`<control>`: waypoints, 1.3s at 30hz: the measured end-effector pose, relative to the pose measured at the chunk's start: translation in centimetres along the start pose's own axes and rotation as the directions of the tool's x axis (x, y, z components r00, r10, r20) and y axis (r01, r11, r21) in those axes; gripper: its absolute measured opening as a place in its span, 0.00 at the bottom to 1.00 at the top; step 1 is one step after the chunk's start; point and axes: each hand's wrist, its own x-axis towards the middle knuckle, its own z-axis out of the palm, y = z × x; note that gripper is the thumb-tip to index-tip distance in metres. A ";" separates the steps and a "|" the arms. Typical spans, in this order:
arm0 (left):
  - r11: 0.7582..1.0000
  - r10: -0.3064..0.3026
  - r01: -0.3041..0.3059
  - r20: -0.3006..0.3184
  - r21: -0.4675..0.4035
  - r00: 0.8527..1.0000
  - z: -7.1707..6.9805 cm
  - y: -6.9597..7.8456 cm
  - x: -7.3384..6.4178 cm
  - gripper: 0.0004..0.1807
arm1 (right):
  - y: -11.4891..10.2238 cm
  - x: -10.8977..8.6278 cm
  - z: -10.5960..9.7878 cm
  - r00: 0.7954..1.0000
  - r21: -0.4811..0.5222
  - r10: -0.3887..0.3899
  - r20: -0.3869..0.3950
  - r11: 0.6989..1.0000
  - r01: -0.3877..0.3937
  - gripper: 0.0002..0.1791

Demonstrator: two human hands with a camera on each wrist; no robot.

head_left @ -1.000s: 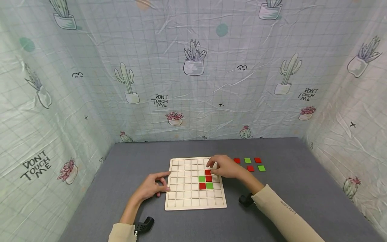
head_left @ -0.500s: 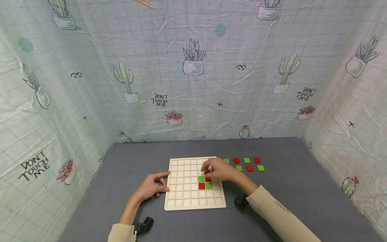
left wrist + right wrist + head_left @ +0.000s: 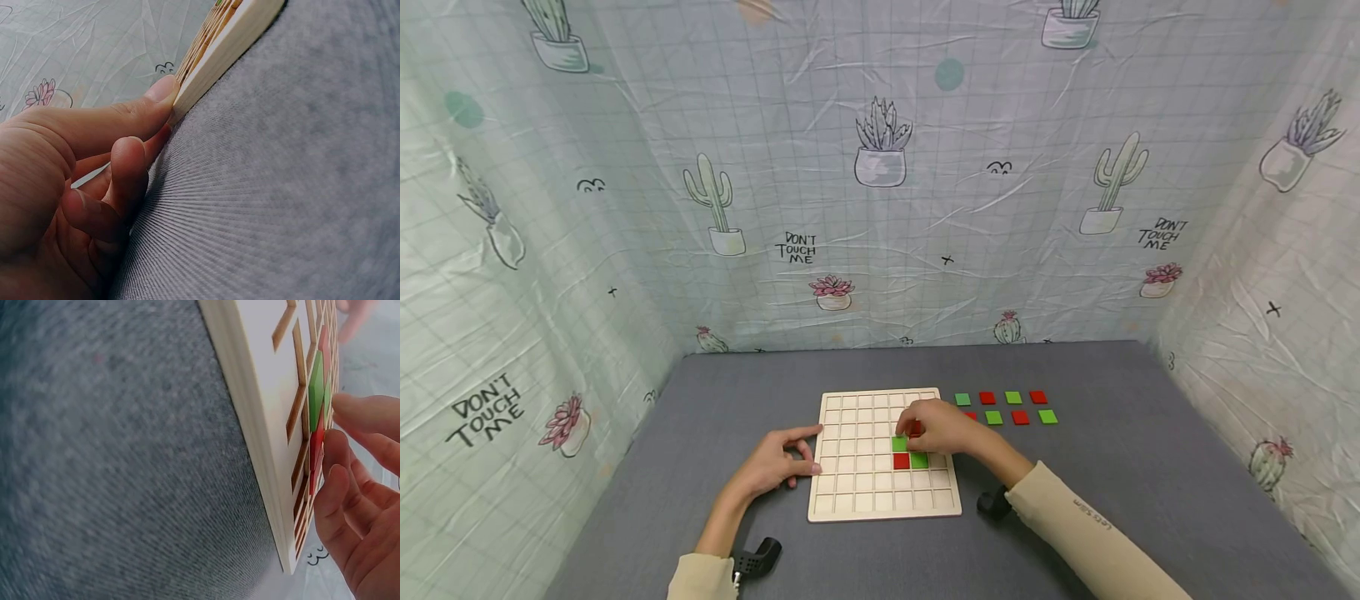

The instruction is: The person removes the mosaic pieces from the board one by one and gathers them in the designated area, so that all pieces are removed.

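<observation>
A pale wooden grid board (image 3: 853, 487) lies on the grey table in the head view. On its right half sit square tiles: a red tile (image 3: 901, 461), a green tile (image 3: 919, 460), another green tile (image 3: 899, 444) and a partly hidden red tile (image 3: 915, 428). My left hand (image 3: 773, 460) touches the board's left edge with straight index finger and thumb; the other fingers are bent, as the left wrist view shows. Over the tiles is my right hand (image 3: 942, 427), thumb and fingertips apart at the tile surfaces. No tile shows between them in the right wrist view (image 3: 362, 487).
To the right of the board lie several loose red and green tiles in two rows, among them a green tile (image 3: 962, 399) and a red tile (image 3: 1038, 397). A cactus-printed cloth (image 3: 880, 250) walls the table at the back and sides.
My right hand has moved left and toward me across the board tiles, uncovering loose tiles beside the board. My left hand stays at the left edge.
</observation>
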 end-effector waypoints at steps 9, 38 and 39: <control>1.000 -0.006 0.006 0.000 0.004 1.000 0.0 -0.1 0.1 0.40 | -0.3 0.2 0.1 1.000 -0.018 0.019 0.011 1.000 -0.019 0.09; 1.000 -0.009 0.009 -0.001 0.001 1.000 -0.1 -0.2 0.2 0.40 | -0.3 0.6 0.4 1.000 0.001 0.028 -0.001 1.000 -0.028 0.08; 1.000 -0.010 0.010 -0.002 -0.001 1.000 -0.1 -0.3 0.2 0.40 | -0.3 0.6 0.5 1.000 0.002 0.027 -0.001 1.000 -0.027 0.08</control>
